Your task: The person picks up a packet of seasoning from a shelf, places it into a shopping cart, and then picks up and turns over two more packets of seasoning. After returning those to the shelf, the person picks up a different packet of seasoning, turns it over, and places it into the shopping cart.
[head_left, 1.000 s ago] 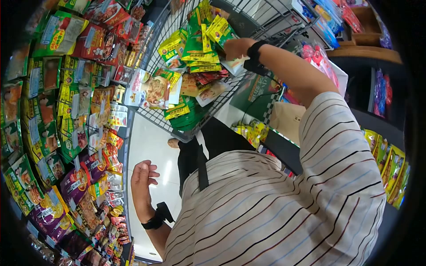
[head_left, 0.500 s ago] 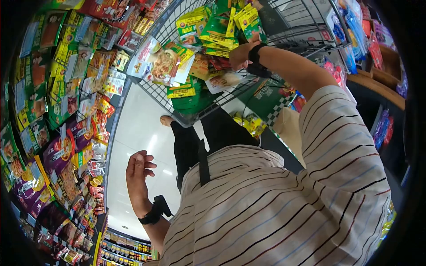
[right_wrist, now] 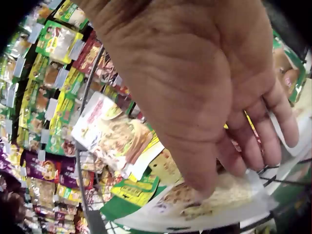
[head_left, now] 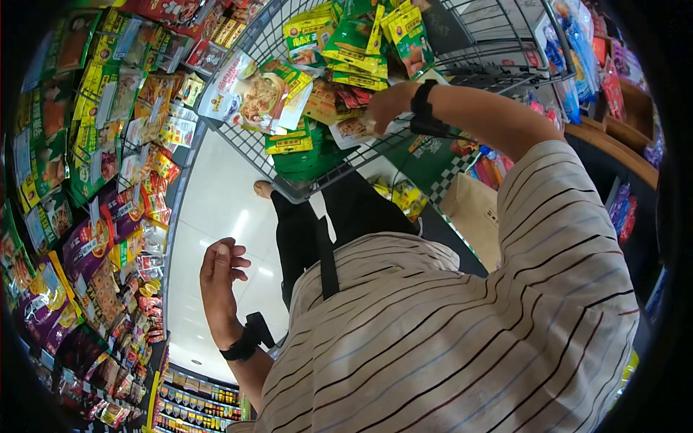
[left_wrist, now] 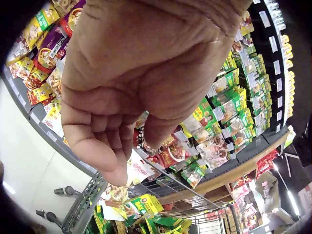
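Note:
A wire shopping cart (head_left: 292, 193) holds several green and yellow food packets (head_left: 354, 45). My right hand (head_left: 393, 105) is over its near right part, fingers loosely bent, beside a pale, clear-fronted packet (head_left: 354, 131). In the right wrist view, the thumb of my right hand (right_wrist: 195, 83) overlaps this packet (right_wrist: 219, 200); contact is unclear. A white packet with a food picture (head_left: 256, 97) leans on the cart's left side. My left hand (head_left: 222, 278) hangs empty above the floor, fingers loosely bent; in the left wrist view this hand (left_wrist: 141, 73) covers part of the shelves.
Racks of hanging food packets (head_left: 101, 166) line the left side. On the right are a brown paper bag (head_left: 473, 216), a wooden-edged shelf (head_left: 613, 148) and bagged colourful goods (head_left: 577, 58). Shiny pale floor (head_left: 209, 209) shows between the racks and the person's legs.
The right hand has moved from the green and yellow packets down to the pale packet. The view has shifted, and more far shelving shows at the bottom. The left hand still hangs empty.

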A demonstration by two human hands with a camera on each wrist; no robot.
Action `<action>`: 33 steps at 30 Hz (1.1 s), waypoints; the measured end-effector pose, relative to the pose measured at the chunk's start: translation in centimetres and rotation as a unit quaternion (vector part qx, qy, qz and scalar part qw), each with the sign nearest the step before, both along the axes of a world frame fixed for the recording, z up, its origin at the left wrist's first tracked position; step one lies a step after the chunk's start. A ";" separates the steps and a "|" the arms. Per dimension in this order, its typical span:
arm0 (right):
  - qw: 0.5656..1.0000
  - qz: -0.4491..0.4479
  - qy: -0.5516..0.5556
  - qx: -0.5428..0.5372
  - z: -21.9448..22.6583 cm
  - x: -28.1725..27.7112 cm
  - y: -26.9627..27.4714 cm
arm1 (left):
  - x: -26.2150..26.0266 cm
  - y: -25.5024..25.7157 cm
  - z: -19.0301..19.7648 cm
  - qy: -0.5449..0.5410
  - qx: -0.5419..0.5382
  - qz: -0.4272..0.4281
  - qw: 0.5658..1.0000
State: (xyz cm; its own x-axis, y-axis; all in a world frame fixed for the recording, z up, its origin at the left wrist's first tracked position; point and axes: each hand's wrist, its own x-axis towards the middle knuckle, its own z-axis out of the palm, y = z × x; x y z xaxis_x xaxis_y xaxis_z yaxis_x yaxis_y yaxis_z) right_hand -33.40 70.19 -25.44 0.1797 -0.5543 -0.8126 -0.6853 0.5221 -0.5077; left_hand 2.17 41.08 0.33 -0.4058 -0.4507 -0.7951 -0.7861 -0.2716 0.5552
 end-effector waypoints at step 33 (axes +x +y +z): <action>0.933 -0.016 0.258 -0.249 14.6 9.4 -1.4 | 0.8 -0.6 -1.3 0.073 0.034 -0.058 0.995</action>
